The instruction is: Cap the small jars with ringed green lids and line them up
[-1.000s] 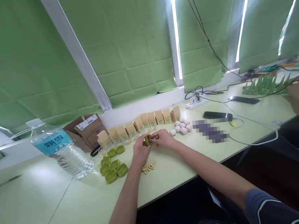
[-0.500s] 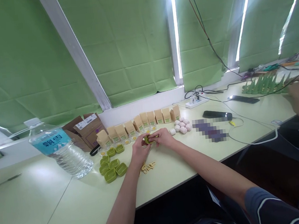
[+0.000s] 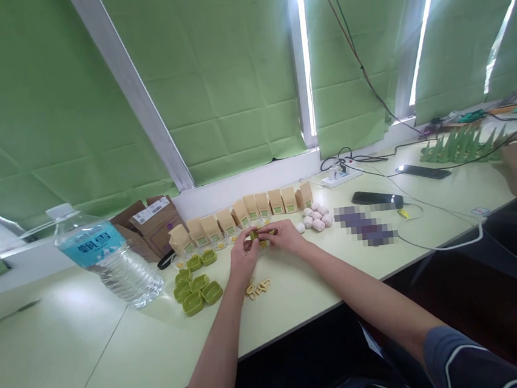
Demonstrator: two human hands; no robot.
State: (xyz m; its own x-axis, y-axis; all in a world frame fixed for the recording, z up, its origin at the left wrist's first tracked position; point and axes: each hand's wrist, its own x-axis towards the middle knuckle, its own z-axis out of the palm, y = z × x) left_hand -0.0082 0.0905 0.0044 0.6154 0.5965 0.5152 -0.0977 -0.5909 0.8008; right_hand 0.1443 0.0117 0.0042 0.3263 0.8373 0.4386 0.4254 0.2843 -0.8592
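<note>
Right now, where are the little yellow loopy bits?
In the head view, the yellow bits lie on the table, just right of the left forearm and below the hands, with the green cups on that forearm's other side.

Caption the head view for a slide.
Left hand and right hand hold a small olive-green piece at a table, near olive-green open containers and pale-yellow pieces.

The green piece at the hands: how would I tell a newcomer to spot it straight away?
On the pale table, find the row of small tan packets along its far side. In front of that row's middle, the left hand and right hand meet, with the green piece between them. Mostly covered, it is the only one held; the green cups sit grouped to the left.
</note>
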